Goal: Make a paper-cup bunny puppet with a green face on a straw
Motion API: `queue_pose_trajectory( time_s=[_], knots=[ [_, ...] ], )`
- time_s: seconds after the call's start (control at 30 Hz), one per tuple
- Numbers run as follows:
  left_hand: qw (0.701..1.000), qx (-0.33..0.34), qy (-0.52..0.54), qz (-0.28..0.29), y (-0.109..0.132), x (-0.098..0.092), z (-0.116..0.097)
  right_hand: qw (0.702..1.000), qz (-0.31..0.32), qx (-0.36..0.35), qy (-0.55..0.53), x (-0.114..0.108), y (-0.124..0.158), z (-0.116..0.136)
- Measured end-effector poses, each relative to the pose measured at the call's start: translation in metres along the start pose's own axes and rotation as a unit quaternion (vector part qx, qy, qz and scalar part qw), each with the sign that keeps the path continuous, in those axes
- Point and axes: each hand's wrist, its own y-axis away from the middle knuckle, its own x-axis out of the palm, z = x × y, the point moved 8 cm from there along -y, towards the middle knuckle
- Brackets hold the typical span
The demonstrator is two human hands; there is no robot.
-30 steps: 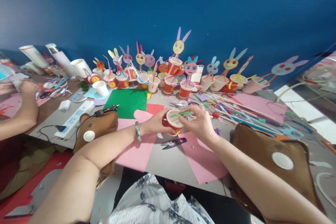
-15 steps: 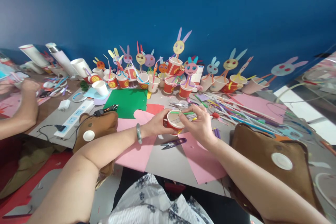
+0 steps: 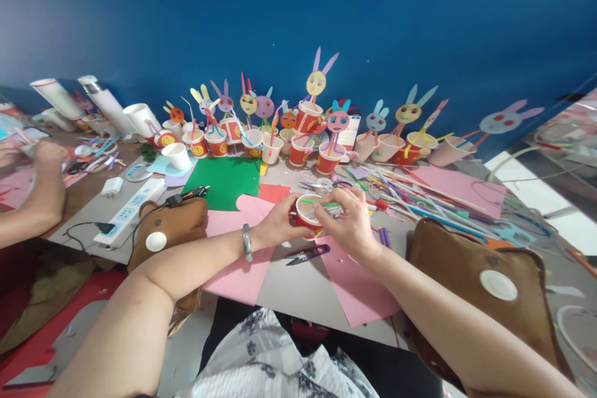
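A red paper cup (image 3: 304, 221) with a pale inside stands in front of me. My left hand (image 3: 278, 224) is wrapped round its left side, thumb near the front. Over the cup's mouth lies a thin green pipe cleaner (image 3: 321, 203), pinched between the thumb and fingers of my right hand (image 3: 349, 222) at the right rim. Those fingers hide part of the cup and the far end of the green piece. Just below the cup, purple-handled thread snips (image 3: 308, 254) rest on the table, touching neither hand.
Paper cups with rabbit faces (image 3: 336, 121) line the blue wall. Loose coloured pipe cleaners (image 3: 420, 196) spread to the right. Pink paper (image 3: 359, 289) and green paper (image 3: 224, 177) cover parts of the table. Brown bear-shaped cushions (image 3: 459, 261) flank me. Another person's arm (image 3: 44, 193) is at far left.
The fingers of my right hand have shifted slightly and curl in more at the cup's rim. The cup and my left hand stay nearly in place.
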Motion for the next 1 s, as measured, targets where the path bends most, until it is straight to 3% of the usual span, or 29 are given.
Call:
queue_pose_trajectory(
  time_s=[0.27,0.53,1.0],
  knots=[
    [0.996,0.039,-0.085,-0.004,0.003,0.004,-0.011,0.999,0.043,-0.007,-0.028,0.008,0.001,0.004],
    [0.997,0.043,-0.058,-0.005,0.001,0.000,-0.012,0.992,0.107,-0.023,-0.059,0.013,-0.003,0.006],
    [0.999,0.034,-0.032,-0.017,0.003,-0.001,-0.006,0.998,0.005,0.048,-0.030,-0.003,-0.002,-0.005]
  ],
)
